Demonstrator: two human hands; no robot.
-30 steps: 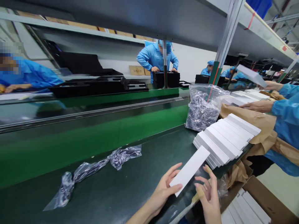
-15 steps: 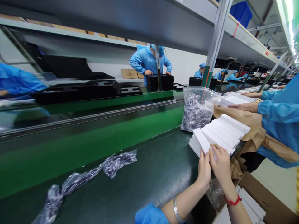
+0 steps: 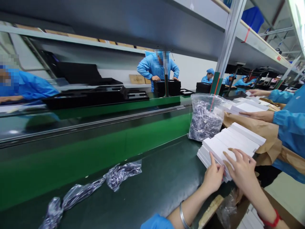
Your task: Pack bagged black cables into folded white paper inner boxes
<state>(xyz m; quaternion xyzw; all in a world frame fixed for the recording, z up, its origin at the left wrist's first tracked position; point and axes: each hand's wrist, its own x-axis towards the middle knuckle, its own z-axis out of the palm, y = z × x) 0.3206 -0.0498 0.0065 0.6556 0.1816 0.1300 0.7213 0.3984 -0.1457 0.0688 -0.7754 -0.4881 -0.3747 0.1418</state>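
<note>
- At right on the dark green worktop [image 3: 166, 187], head view: I have slim white cartons [image 3: 225, 141] stacked close together.
- Left hand [image 3: 214, 178]: fingers bent at the cartons' near end; I cannot tell whether they grip one.
- Right hand [image 3: 241, 167]: fingers spread and curved over the top cartons; grip likewise unclear to me.
- Just behind the cartons: bulging clear plastic bag [image 3: 206, 125], contents too jumbled for me to identify.
- Beside them, right: brown kraft paper [image 3: 252, 127]; beyond, a co-worker's hand [image 3: 258, 115] touching a white box [image 3: 249, 108].
- Well left: twisted clear plastic wrapping [image 3: 122, 175], lying flat.
</note>
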